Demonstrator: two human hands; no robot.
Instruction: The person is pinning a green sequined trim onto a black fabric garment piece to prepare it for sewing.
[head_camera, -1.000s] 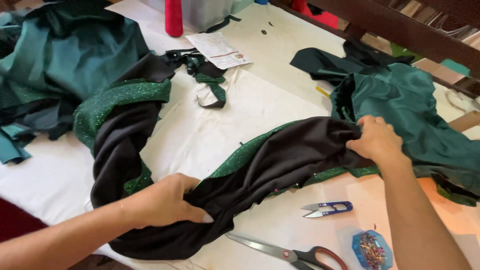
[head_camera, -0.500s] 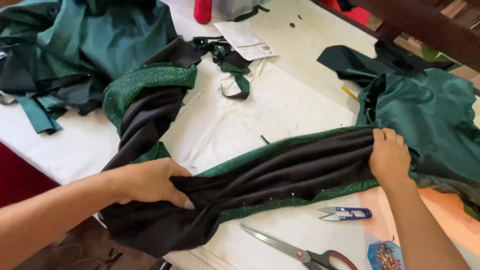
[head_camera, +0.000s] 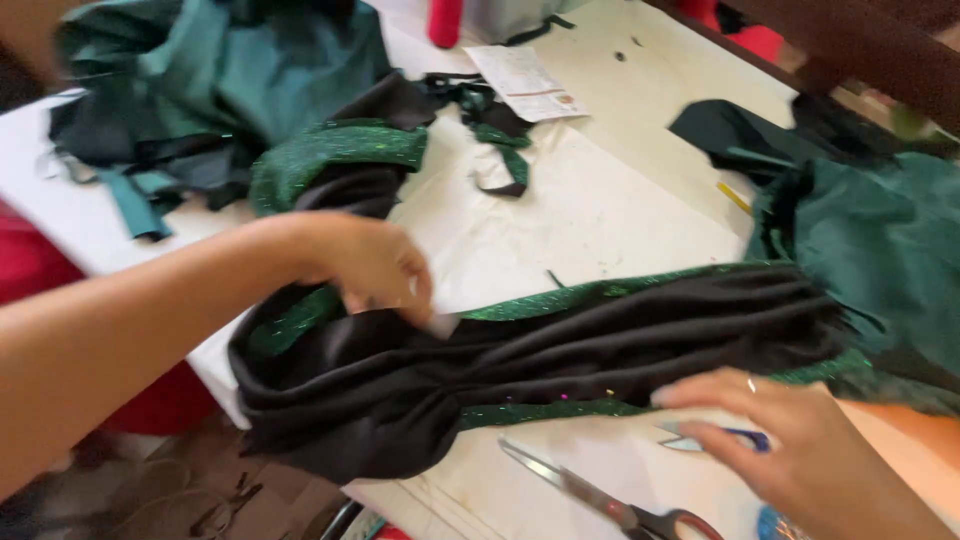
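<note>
White table (head_camera: 620, 200) | left hand (head_camera: 375, 265) pinching black fabric (head_camera: 520, 350) | right hand (head_camera: 790, 450) open

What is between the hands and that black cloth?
Nothing visible. The left hand already touches the black cloth, and the right hand lies at its lower edge, over the small snips.

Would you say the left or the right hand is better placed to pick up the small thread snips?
Probably the right hand: its fingers already lie over the thread snips, while the left hand is on the black fabric.
</note>
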